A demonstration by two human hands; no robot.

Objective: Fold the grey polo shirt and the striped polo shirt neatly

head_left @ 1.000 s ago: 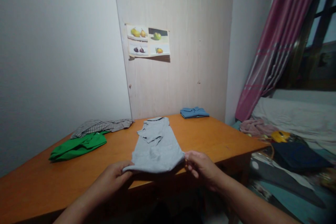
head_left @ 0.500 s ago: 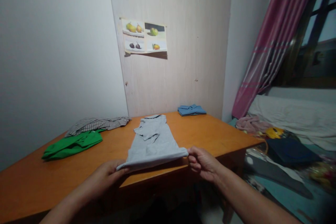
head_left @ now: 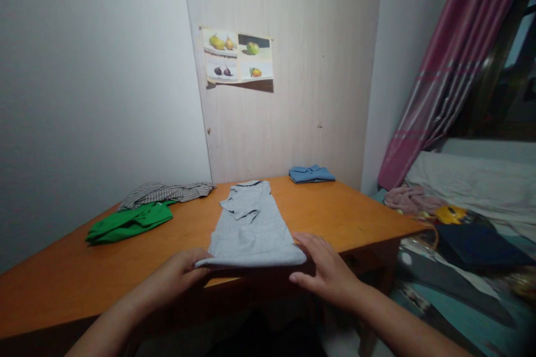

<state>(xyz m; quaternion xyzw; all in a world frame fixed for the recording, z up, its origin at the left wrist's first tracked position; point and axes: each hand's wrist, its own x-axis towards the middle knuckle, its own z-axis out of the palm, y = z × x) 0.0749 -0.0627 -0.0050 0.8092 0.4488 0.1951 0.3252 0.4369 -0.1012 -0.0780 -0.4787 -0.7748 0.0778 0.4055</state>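
A light grey short-sleeved shirt [head_left: 255,237] lies lengthwise on the orange-brown table, its sides folded in and its collar toward the wall. The hem end is at the table's front edge. My left hand [head_left: 182,268] grips the hem's left corner between thumb and fingers. At the right corner, my right hand [head_left: 324,268] has its thumb and fingers spread apart, with the fingertips beside or touching the cloth.
Left on the table [head_left: 138,265] lie a green garment [head_left: 132,223] and a striped garment [head_left: 171,194]. A folded blue shirt [head_left: 312,174] sits at the back right. Fruit pictures [head_left: 238,58] hang on the wall. Right of the table, a bed [head_left: 444,304] holds several items.
My right hand has opened from its pinch on the hem's right corner. My left hand keeps its hold. The view has shifted slightly left.
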